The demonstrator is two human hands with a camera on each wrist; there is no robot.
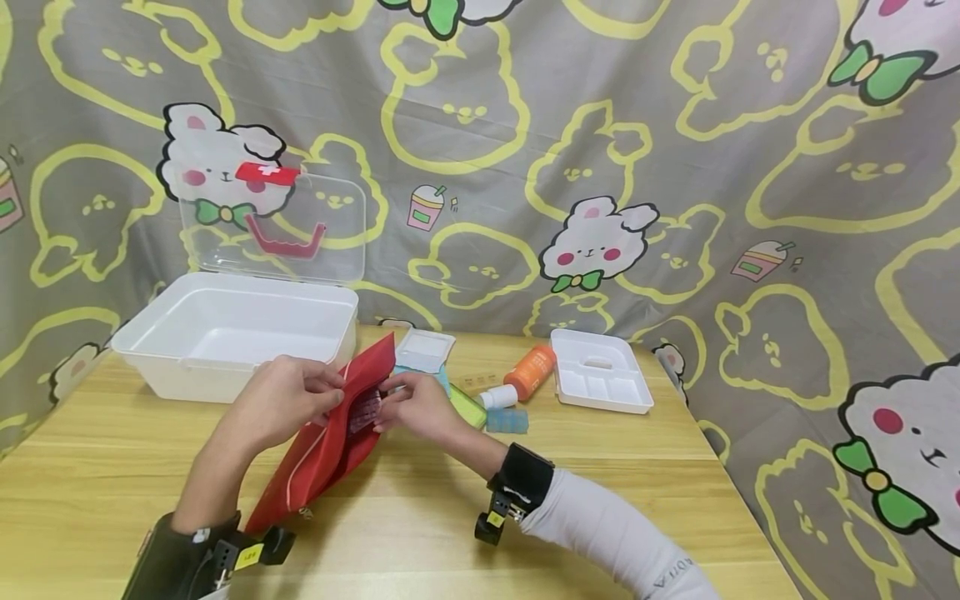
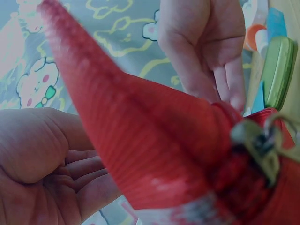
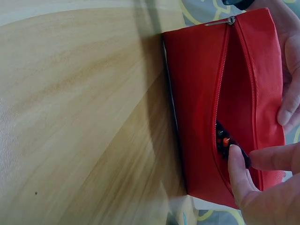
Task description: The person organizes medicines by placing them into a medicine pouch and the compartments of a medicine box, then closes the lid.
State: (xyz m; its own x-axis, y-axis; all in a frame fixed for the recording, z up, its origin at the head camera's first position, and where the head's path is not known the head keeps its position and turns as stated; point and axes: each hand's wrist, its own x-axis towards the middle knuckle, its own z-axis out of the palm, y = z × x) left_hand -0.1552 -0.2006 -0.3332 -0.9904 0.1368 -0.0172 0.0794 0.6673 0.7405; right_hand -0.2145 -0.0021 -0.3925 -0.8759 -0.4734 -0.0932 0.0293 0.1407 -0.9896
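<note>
A red zip pouch [image 1: 300,475] stands tilted over the table, its zip [image 3: 231,20] undone and its mouth gaping. My left hand [image 1: 285,400] grips the pouch by its far side, fingers on the outside and near the upper edge. At the mouth, my right hand [image 1: 420,407] reaches in, and its thumb and forefinger pinch a small dark item with orange spots [image 3: 225,139]. In the head view that item looks like a purplish patterned piece; the pouch hides its lower part.
A white box [image 1: 168,375] with a raised clear lid [image 1: 337,217] stands at the back left. Behind my right hand lie a white flat case [image 1: 425,346], a green case [image 1: 467,408], an orange bottle [image 1: 531,372], a blue packet [image 1: 507,421] and a white divided tray [image 1: 603,402].
</note>
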